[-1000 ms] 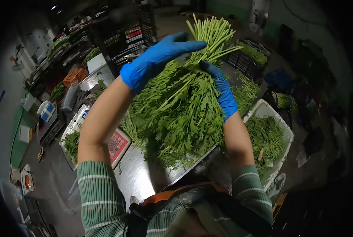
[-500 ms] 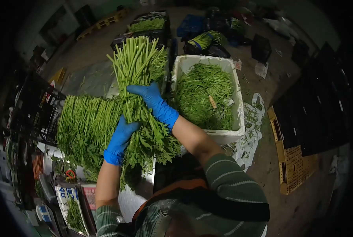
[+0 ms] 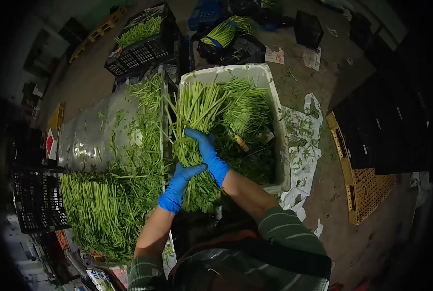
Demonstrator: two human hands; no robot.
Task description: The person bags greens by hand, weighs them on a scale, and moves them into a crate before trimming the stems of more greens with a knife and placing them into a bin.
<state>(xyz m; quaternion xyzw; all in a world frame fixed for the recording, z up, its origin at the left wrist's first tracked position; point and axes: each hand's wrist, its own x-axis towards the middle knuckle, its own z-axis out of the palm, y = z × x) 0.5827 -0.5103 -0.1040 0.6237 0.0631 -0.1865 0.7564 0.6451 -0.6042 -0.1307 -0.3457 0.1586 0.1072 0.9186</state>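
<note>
Both hands wear blue gloves and are wrapped round one bundle of leafy green stems (image 3: 197, 109), its cut ends pointing away from me and its leaves toward me. My left hand (image 3: 180, 182) grips the lower left side, and my right hand (image 3: 208, 151) grips higher on the right. The bundle is over the left part of a white foam box (image 3: 280, 140), where more greens (image 3: 245, 104) and a tan-handled tool (image 3: 241, 143) lie. A long row of similar greens (image 3: 100, 206) rests on the metal table (image 3: 88, 140) to the left.
Black crates stand at the far left (image 3: 39, 199) and behind the table (image 3: 141, 56). Tied greens (image 3: 224, 34) lie beyond the box. White sheeting (image 3: 304, 160) with scraps covers floor to the right, near a yellow pallet (image 3: 367, 194) and dark stacked crates (image 3: 376, 131).
Both hands have carried the bundle right, from above the table greens to the foam box. The view has shifted too, showing more of the table surface.
</note>
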